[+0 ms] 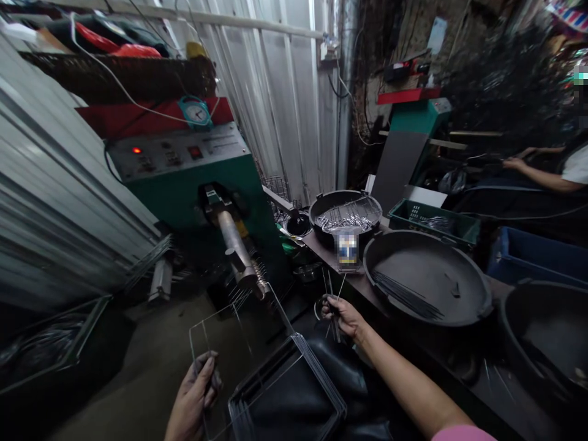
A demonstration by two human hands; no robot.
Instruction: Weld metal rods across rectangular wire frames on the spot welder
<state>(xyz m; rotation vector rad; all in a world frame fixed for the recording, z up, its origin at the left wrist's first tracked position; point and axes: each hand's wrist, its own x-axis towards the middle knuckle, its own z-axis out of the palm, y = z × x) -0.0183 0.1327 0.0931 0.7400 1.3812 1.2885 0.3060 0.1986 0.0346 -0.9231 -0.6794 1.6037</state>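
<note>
My left hand (198, 387) is closed around the side of a bent wire frame (190, 344), whose far end reaches up beneath the metal electrode arm (239, 260) of a green machine, apparently a spot welder. Several thin metal rods (335, 329) are gripped in my closed right hand (345, 315), to the right of the machine arm; one rod sticks up at a slant. A stack of rectangular wire frames (321, 381) rests over my lap, between both hands.
The machine's panel (184, 152) has a lit red lamp. Along the right bench stand a round pan (432, 269) with dark rods, another pan (345, 202) with short metal pieces, a green crate (399, 215) and a blue bin (542, 251). A co-worker's arm (533, 174) shows far right.
</note>
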